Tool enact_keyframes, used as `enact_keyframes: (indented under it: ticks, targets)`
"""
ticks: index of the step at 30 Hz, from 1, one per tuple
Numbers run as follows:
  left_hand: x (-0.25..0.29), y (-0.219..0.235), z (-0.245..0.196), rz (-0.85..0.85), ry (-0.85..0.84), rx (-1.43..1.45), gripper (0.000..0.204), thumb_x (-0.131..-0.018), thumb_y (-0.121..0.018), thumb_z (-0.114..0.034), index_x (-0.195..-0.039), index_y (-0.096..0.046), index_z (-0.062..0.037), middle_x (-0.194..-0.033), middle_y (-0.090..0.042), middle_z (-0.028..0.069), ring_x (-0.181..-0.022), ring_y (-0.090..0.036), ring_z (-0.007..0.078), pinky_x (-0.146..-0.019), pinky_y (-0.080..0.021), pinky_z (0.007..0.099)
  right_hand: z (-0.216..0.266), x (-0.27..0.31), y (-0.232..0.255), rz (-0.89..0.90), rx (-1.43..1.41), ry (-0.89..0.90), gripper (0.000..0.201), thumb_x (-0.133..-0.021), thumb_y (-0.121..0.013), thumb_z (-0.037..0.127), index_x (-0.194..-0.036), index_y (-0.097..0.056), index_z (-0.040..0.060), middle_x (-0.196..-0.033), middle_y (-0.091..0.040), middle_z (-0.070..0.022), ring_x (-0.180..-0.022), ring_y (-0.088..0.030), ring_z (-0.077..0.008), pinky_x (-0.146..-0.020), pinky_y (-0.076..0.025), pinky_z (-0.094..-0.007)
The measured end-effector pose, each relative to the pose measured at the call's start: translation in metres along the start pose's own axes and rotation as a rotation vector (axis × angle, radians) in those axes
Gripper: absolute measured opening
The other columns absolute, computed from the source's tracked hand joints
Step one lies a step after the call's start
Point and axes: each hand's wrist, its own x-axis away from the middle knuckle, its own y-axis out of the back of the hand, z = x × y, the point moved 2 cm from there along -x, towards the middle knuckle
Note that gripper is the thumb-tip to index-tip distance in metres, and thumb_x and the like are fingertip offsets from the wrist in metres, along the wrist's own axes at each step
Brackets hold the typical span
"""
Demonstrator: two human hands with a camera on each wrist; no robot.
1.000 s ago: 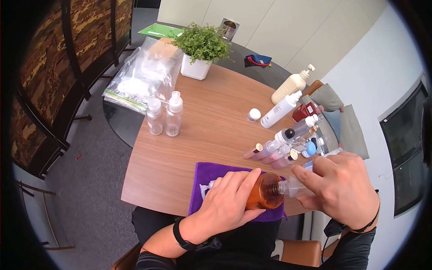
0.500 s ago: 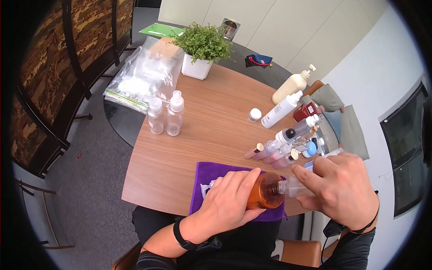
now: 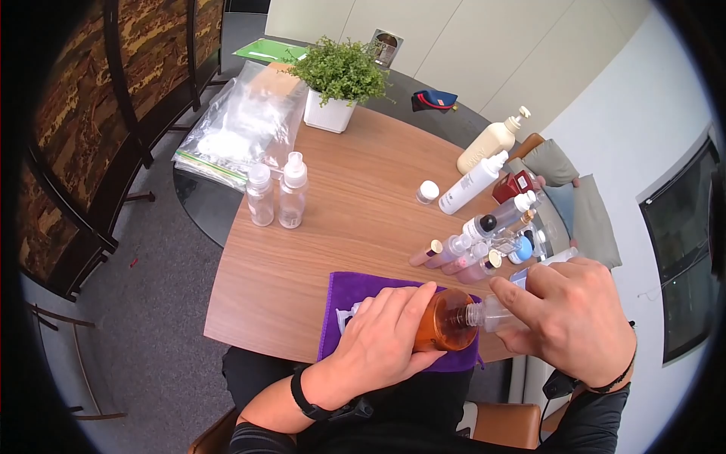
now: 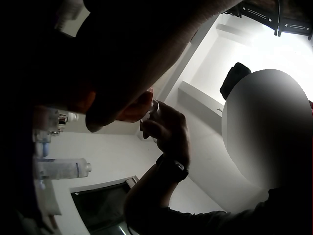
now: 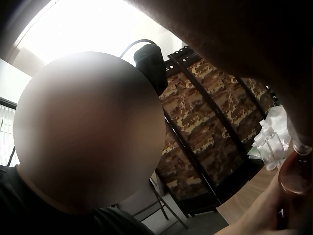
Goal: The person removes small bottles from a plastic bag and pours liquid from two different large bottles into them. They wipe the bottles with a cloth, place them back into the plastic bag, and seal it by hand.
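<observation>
My left hand [image 3: 382, 333] is wrapped over an amber bottle [image 3: 446, 325], which lies tilted above a purple cloth [image 3: 378, 281] with its neck toward the right. My right hand [image 3: 571, 318] pinches a translucent, whitish piece [image 3: 494, 313] at that end, and a ribbed threaded neck shows between the two. I cannot tell whether this piece is a cap or a small bottle. In the right wrist view the amber bottle [image 5: 296, 176] appears at the right edge. Part of a white plastic item [image 3: 344, 316] pokes out beside my left hand on the cloth.
Two clear bottles [image 3: 293, 193] stand on the left of the wooden table [image 3: 363, 204]. Several cosmetic bottles [image 3: 473, 261] crowd the right side, near a white pump bottle [image 3: 473, 185] and a small jar [image 3: 427, 192]. Behind are a potted plant [image 3: 330, 116] and plastic bags [image 3: 242, 125].
</observation>
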Motion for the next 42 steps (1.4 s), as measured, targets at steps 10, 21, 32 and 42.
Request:
enact_keyframes:
  ticks: [10,21,32,42]
  targets:
    - [0.002,-0.002,0.001,0.014,0.003,0.046,0.099,-0.074,-0.098,-0.023,-0.153,-0.046,0.0053,-0.128,-0.066,0.0216,-0.110,-0.066,0.0390,-0.088,-0.053,0.0476,-0.008,0.014,-0.012,-0.004,-0.091,-0.020,0.051,-0.080,-0.089,0.038,-0.119,-0.075,0.0081,-0.080,-0.064,-0.0057,-0.068,-0.069,-0.0245,-0.060,-0.053,-0.0382]
    - [-0.004,-0.010,0.002,0.042,0.000,-0.055,0.106,-0.073,-0.104,-0.031,-0.153,-0.045,0.0055,-0.136,-0.069,0.0243,-0.119,-0.071,0.0432,-0.101,-0.058,0.0479,0.007,0.062,-0.172,-0.589,-1.556,-0.027,0.049,-0.084,-0.094,0.028,-0.120,-0.073,0.0014,-0.089,-0.071,-0.0094,-0.076,-0.070,-0.0224,-0.068,-0.055,-0.0360]
    - [0.002,0.068,0.014,-0.041,0.106,-0.063,0.096,-0.078,-0.098,-0.049,-0.146,-0.057,0.0044,-0.131,-0.067,0.0166,-0.113,-0.067,0.0280,-0.088,-0.056,0.0385,0.077,0.056,-0.261,-0.617,-2.295,-0.026,0.059,-0.096,-0.086,0.047,-0.122,-0.064,-0.0014,-0.088,-0.071,-0.0122,-0.074,-0.069,-0.0189,-0.067,-0.057,-0.0320]
    - [-0.002,0.049,-0.001,0.347,0.280,-0.565,0.045,-0.085,-0.089,-0.013,-0.126,-0.071,-0.0028,-0.113,-0.072,0.0156,-0.107,-0.068,0.0386,-0.091,-0.056,0.0466,0.075,0.054,-0.264,-0.571,-2.401,0.034,0.066,-0.094,-0.086,0.053,-0.123,-0.062,-0.0013,-0.088,-0.070,-0.0082,-0.075,-0.068,-0.0156,-0.068,-0.057,-0.0303]
